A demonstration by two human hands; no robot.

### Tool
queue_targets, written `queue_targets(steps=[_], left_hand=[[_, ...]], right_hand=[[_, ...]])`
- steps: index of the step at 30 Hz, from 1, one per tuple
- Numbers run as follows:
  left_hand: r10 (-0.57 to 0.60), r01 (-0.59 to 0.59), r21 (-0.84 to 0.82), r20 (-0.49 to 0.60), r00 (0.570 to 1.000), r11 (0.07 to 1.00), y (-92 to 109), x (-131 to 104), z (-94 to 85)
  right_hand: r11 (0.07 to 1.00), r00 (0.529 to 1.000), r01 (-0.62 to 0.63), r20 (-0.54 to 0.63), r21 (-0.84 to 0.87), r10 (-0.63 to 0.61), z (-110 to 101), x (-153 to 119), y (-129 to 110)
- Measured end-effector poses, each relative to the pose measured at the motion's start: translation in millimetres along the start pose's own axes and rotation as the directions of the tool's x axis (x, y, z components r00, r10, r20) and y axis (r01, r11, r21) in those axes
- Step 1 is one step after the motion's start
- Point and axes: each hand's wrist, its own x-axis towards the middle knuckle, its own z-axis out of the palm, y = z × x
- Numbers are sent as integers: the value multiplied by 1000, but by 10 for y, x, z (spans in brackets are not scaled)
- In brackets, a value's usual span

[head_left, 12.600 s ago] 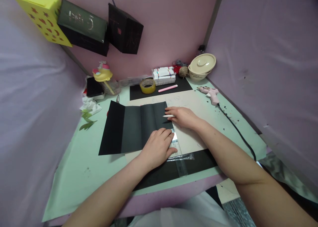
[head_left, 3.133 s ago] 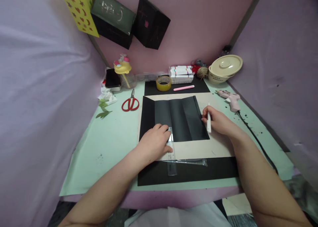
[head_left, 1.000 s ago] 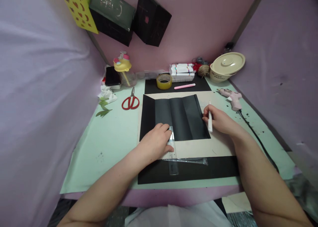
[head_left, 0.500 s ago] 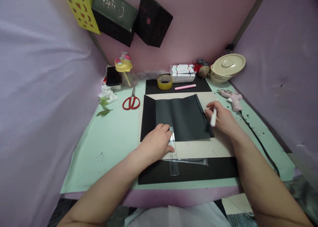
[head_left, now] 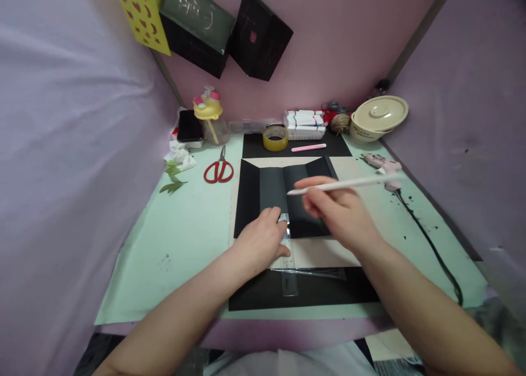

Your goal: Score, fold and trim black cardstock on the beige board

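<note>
A sheet of black folded card (head_left: 271, 189) lies on a pale board, with upright creases and its side panels tilted up. My left hand (head_left: 263, 236) holds a clear ruler (head_left: 290, 283) against the lower middle of the card, the thumb on the near side and the fingers over its top end. The ruler runs down past the card's front edge. In my right hand (head_left: 341, 211) is a slim white pen (head_left: 349, 184), gripped between thumb and fingers above the card's right half. Its pointed tip is near the middle crease; whether it touches I cannot tell.
Red-handled scissors (head_left: 218, 170) lie left of the board. Behind it are yellow tape (head_left: 275, 139), a pink cutter (head_left: 309, 147) and white markers (head_left: 304, 125). A pink glue gun (head_left: 382, 165) with its cord lies right, below a lidded cream bowl (head_left: 372, 135). Black boxes (head_left: 263, 36) hang above.
My right hand has moved left from beside the card's right edge to over its right half, turning the pen level with its tip pointing left. My left hand stays on the ruler.
</note>
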Motion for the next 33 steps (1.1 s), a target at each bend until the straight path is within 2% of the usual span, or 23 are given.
queue_targets(steps=[1, 3, 6, 8, 19, 33], left_hand=[[-2, 2, 5, -3, 1000, 1000, -2, 0, 3], [4, -4, 19, -15, 1000, 1000, -9, 2, 15], [18, -17, 51, -29, 999, 999, -23, 9, 42], [25, -22, 63, -36, 999, 998, -28, 12, 54], [0, -2, 65, 23, 1000, 998, 14, 22, -7], [0, -1, 55, 10, 1000, 999, 1, 11, 16]], right_hand=[[998, 998, -59, 38, 2, 59, 83, 59, 91], [990, 995, -104, -18, -96, 103, 194, 154, 298], [967, 992, -110, -84, -229, 92, 233, 198, 539], [954, 992, -102, -96, -282, 78, 212, 181, 609], [910, 998, -14, -56, -414, -10, 191, 152, 649], [902, 998, 36, -23, -430, -51, 195, 147, 660]])
